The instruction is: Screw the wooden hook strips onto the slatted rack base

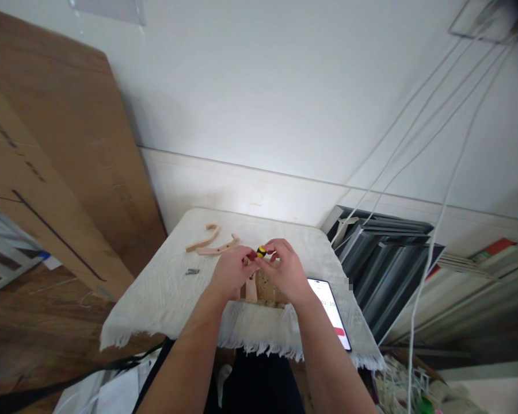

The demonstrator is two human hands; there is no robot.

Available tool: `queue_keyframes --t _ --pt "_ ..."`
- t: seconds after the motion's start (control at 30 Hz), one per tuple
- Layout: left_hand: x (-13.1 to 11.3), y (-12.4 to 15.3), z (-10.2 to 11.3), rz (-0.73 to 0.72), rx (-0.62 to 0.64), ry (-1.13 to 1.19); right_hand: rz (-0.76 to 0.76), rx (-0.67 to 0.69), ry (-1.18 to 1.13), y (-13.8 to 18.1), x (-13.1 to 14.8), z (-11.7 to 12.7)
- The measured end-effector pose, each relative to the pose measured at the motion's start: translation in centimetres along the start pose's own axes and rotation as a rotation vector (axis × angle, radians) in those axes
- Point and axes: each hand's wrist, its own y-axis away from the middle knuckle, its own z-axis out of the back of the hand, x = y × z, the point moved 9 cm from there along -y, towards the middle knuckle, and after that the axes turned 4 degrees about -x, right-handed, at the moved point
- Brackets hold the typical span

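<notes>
Close together over the front of the table, my left hand and my right hand both have their fingers closed around a small yellow-and-black knob-like thing. It may be a tool handle; its lower part is hidden by my fingers. Below them stands a pale wooden piece, beside a speckled brown block or board, both partly covered by my hands. Left of my left hand lie a curved wooden piece and a wooden bar with dark holes. Small grey metal parts rest nearer me.
A white fringed cloth covers the small table. A lit phone lies right of my right forearm. Large cardboard leans at the left; dark framed panels stand at the right. White cables hang there, and a wall rises behind.
</notes>
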Motion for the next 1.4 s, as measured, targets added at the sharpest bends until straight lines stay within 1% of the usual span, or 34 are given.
queue_keyframes --t 0.1,0.27,0.47,0.57,0.67,0.83,0.97,1.0,1.13,1.3,1.4 --pt "-0.3 0.0 0.0 -0.021 0.001 -0.013 -0.024 -0.015 0.018 0.0 -0.2 0.1" --pt "-0.5 0.1 0.3 -0.015 -0.049 -0.016 -0.030 -0.026 0.016 0.1 -0.2 0.1" --pt "-0.8 0.0 0.0 -0.024 -0.025 -0.019 -0.083 -0.008 0.016 0.2 -0.6 0.1" --pt "-0.8 0.0 0.3 0.001 -0.048 -0.031 -0.103 -0.003 0.022 0.2 -0.7 -0.1" --pt "-0.8 0.0 0.5 0.033 -0.073 -0.035 -0.087 -0.012 0.048 0.0 -0.4 -0.2" --pt "-0.9 0.1 -0.1 0.033 -0.028 0.010 -0.072 -0.038 0.053 -0.2 0.1 0.1" --pt "-0.1 0.3 0.3 0.108 -0.101 0.004 -0.071 -0.050 0.075 -0.1 0.1 0.3" --pt "0.1 0.3 0.3 0.122 -0.102 -0.006 -0.070 -0.053 0.084 -0.1 0.1 0.4" --pt "-0.2 0.3 -0.5 0.077 -0.032 -0.014 -0.061 -0.063 0.098 0.0 0.1 0.4" --pt "-0.6 0.3 -0.4 0.059 -0.010 0.030 -0.060 -0.057 0.090 0.0 0.1 0.3" --pt "-0.2 0.1 0.0 0.095 -0.035 0.010 -0.061 -0.055 0.119 -0.1 0.1 0.2"
